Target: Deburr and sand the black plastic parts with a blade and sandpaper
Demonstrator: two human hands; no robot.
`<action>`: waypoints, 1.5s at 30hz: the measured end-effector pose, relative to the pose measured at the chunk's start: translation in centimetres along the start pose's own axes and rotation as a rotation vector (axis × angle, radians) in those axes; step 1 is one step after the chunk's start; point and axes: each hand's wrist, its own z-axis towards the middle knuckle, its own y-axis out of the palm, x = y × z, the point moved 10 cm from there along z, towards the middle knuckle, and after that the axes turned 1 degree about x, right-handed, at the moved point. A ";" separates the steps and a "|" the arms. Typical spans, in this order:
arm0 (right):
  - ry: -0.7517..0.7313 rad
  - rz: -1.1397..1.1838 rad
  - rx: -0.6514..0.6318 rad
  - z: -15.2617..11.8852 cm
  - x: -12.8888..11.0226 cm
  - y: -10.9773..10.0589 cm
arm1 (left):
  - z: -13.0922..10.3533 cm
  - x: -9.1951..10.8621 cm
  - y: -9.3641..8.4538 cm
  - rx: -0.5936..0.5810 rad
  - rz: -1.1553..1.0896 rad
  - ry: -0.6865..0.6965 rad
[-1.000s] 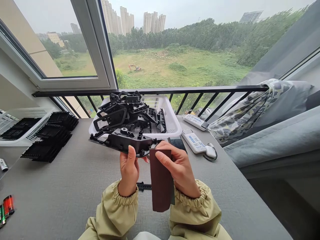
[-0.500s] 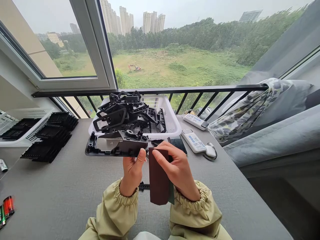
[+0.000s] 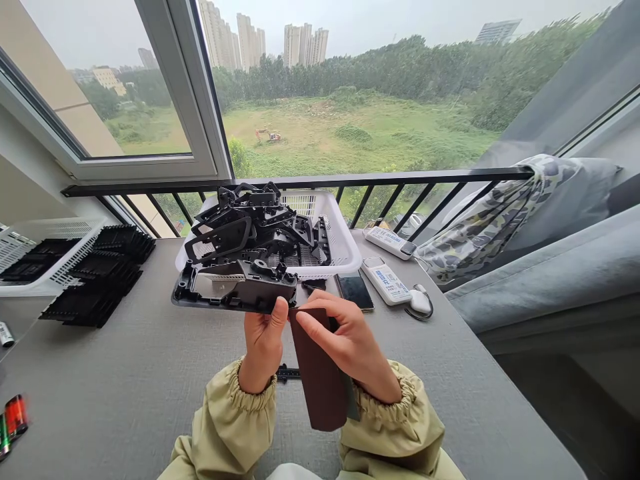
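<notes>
My left hand (image 3: 263, 343) is closed on the right end of a black plastic frame (image 3: 250, 287), thumb on its near side. The frame has a large opening toward its left end and is held up in front of the basket. My right hand (image 3: 350, 340) pinches a folded sheet of dark brown sandpaper (image 3: 320, 373), with a grey-green face showing behind it. The sandpaper's upper edge is at the frame's right end; whether they touch is hidden by my fingers. A black toothed strip (image 3: 287, 373) lies on the table behind my left wrist.
A white basket (image 3: 345, 260) piled with black plastic parts (image 3: 270, 227) stands behind my hands. Stacked black panels (image 3: 100, 277) and another basket (image 3: 75, 233) are at left, batteries (image 3: 15, 417) nearer. A phone (image 3: 356, 291) and white devices (image 3: 385, 280) lie right, beside a curtain (image 3: 550, 267).
The sandpaper has tilted, its upper edge shifting left and down and its lower end moving right. My right hand has dropped slightly. My left hand keeps hold of the frame.
</notes>
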 end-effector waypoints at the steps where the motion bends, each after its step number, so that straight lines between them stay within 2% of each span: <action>1: 0.019 0.006 0.006 0.0 0.2 -0.1 | 0.1 0.0 0.1 0.002 -0.026 -0.015; 5: 0.125 0.124 0.062 -0.1 1.0 -0.8 | 0.7 0.4 0.3 0.040 -0.196 -0.071; 8: 0.248 0.354 0.028 -0.5 2.0 -0.4 | 1.2 0.3 0.5 0.041 -0.296 -0.141; 10: 0.306 0.548 0.050 -0.8 2.8 -0.3 | 1.3 0.1 0.7 0.023 -0.333 -0.193; 13: 0.303 0.793 0.158 -0.8 3.4 -1.0 | 1.3 -0.5 1.1 -0.020 -0.351 -0.268; 16: 0.297 0.872 0.221 -0.8 3.6 -1.2 | 1.0 -0.8 1.6 -0.071 -0.351 -0.327; 21: 0.298 0.862 0.270 -0.7 3.4 -0.6 | 0.3 -0.1 2.8 -0.194 -0.292 -0.315; 29: 0.191 0.588 0.304 -0.9 2.4 -1.2 | 0.9 -0.3 1.9 -0.073 -0.316 -0.265; 34: 0.166 0.499 0.300 -0.8 2.1 -0.9 | 1.1 -0.3 1.2 0.023 -0.291 -0.224; 38: 0.160 0.460 0.340 -0.7 2.2 -1.1 | 1.0 -0.4 1.1 0.024 -0.275 -0.210; 45: 0.123 0.398 0.417 -0.8 2.1 -1.9 | 0.4 0.6 1.5 0.018 -0.140 -0.045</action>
